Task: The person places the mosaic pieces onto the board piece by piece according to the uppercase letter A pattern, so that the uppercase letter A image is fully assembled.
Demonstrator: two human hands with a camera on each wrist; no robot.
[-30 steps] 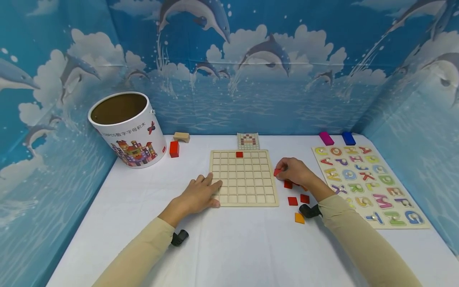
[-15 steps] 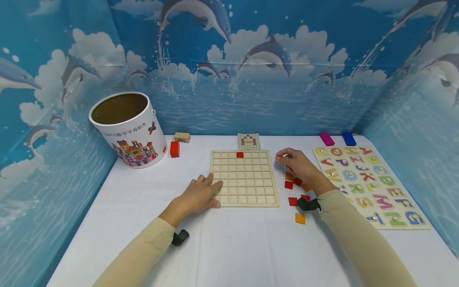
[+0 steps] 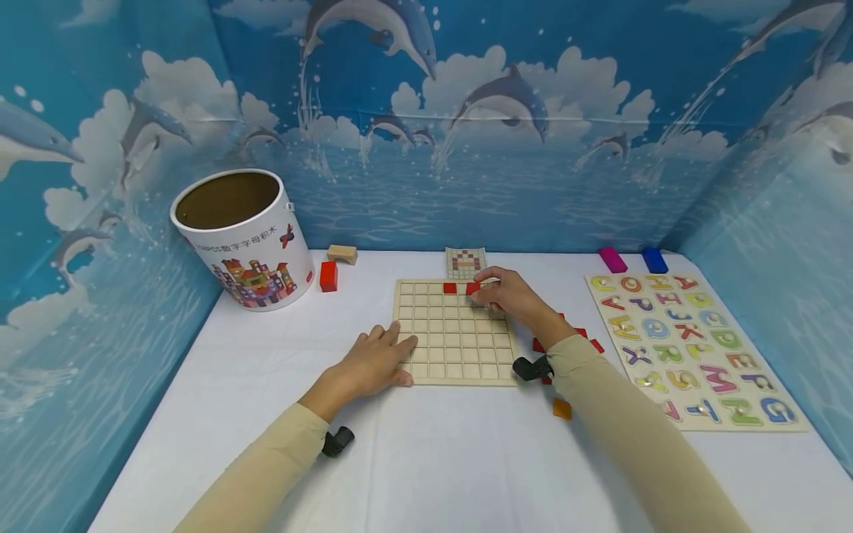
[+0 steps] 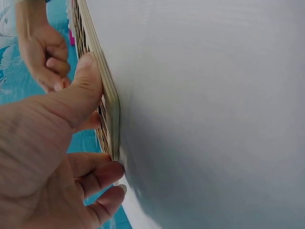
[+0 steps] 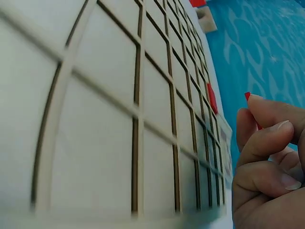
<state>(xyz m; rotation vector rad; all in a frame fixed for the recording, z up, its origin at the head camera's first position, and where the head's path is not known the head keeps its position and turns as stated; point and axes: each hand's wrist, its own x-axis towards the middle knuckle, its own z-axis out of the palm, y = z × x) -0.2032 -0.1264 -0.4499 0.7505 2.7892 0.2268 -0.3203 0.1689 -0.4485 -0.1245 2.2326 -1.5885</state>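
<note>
A square wooden grid board (image 3: 453, 340) lies on the white table, with one red tile (image 3: 449, 288) seated in its back row. My right hand (image 3: 509, 292) pinches another red tile (image 3: 473, 288) between thumb and fingertips, over the back row to the right of the seated one. In the right wrist view, the corner of the held tile (image 5: 248, 96) pokes out past the fingers. My left hand (image 3: 373, 363) rests, fingers spread, on the board's left side. Its thumb lies along the board's edge (image 4: 110, 100) in the left wrist view.
Behind the board lies a small pattern card (image 3: 466, 263). Loose red tiles (image 3: 537, 345) and an orange tile (image 3: 563, 409) lie right, partly under my right arm. A letter puzzle (image 3: 700, 348) is farther right. A bucket (image 3: 260, 259) and a red block (image 3: 329, 276) stand back left.
My right hand has moved left from beside the board to over its back row, carrying the red tile. The left hand stays in place on the board. The view shifts slightly.
</note>
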